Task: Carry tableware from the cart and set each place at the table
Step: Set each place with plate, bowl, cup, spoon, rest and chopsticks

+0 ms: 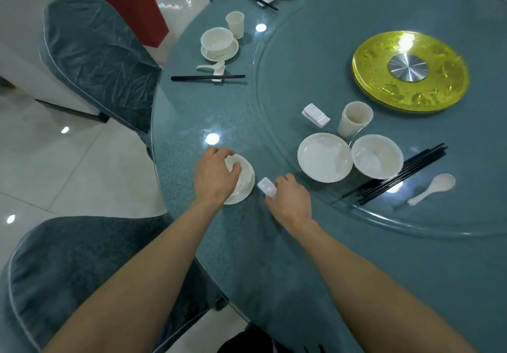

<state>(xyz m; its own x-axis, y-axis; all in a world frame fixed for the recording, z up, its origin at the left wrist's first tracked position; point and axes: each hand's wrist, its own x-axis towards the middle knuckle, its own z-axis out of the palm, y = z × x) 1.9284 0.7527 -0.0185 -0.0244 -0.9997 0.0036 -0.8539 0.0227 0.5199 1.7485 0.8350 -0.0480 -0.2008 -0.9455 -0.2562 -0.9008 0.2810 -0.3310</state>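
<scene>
the left grip point(216, 177) is closed from above over a small white bowl point(246, 177), fingers curled round its rim; the bowl sits on a saucer point(241, 198) on the worktop point(192, 111); the right grip point(288, 196) pinches a small white chopstick rest point(267, 187) at its near end; both pieces lie well apart from the yellow disc point(410, 71), on the person's side of it and out toward the worktop's edge.

my reading of the pieces: they look like glazed ceramic or hard plastic, so stiff, light, smooth and likely slippery; if ceramic, they would chip when knocked together; the bowl is best taken by the rim as it is now, or lifted with the saucer from underneath, since it may slide on the saucer; the rest is tiny and wants a fingertip pinch across its short sides.

containers: the inside of the gripped bowl is hidden by the hand; between the yellow disc and the person, on the glass turntable point(256, 92), stand a plate point(323, 158), a second bowl point(377, 156) and a cup point(354, 118) just beside the disc; all three appear empty, though glare hides part of the bowl's floor; a second rest point(315, 115), a bundle of black chopsticks point(397, 177) and a spoon point(433, 188) lie near them; far to the disc's left a finished place point(218, 41) shows a bowl on a saucer, seemingly empty.
</scene>
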